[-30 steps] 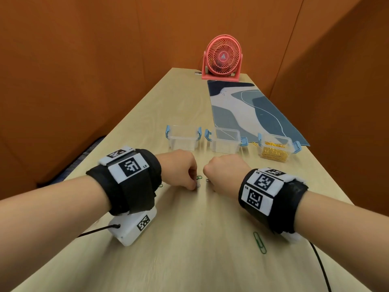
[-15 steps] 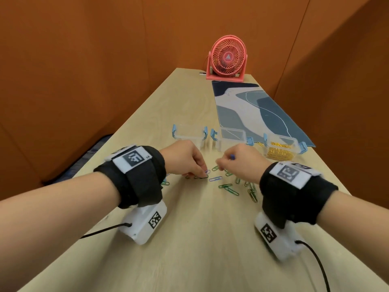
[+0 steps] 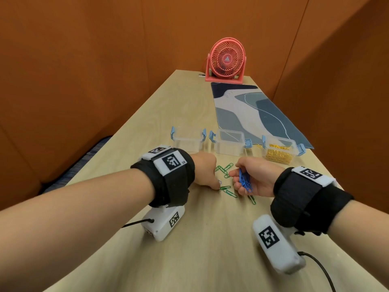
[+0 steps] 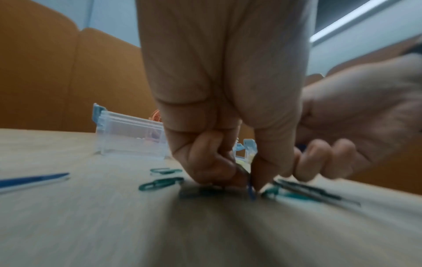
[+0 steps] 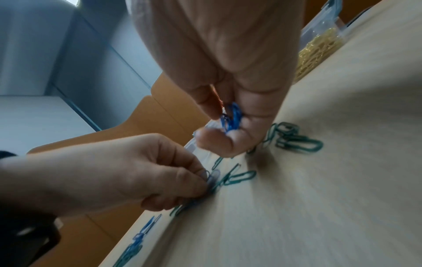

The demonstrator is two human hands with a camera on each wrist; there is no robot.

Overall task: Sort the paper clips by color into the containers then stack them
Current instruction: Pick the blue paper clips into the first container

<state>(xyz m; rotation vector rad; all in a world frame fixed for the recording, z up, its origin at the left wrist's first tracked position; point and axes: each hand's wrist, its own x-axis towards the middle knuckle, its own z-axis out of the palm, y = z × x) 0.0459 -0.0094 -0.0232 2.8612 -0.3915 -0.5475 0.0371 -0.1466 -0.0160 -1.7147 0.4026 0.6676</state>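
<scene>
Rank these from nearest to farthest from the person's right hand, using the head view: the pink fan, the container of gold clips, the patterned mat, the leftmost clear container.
Measured from the right hand:
1. Container of gold clips, just beyond the hand, on the right.
2. Leftmost clear container, beyond and to the left.
3. Patterned mat, behind the containers on the right.
4. Pink fan, at the table's far end.

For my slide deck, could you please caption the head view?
Right hand holds blue clips; left hand pinches one among green clips.
</scene>
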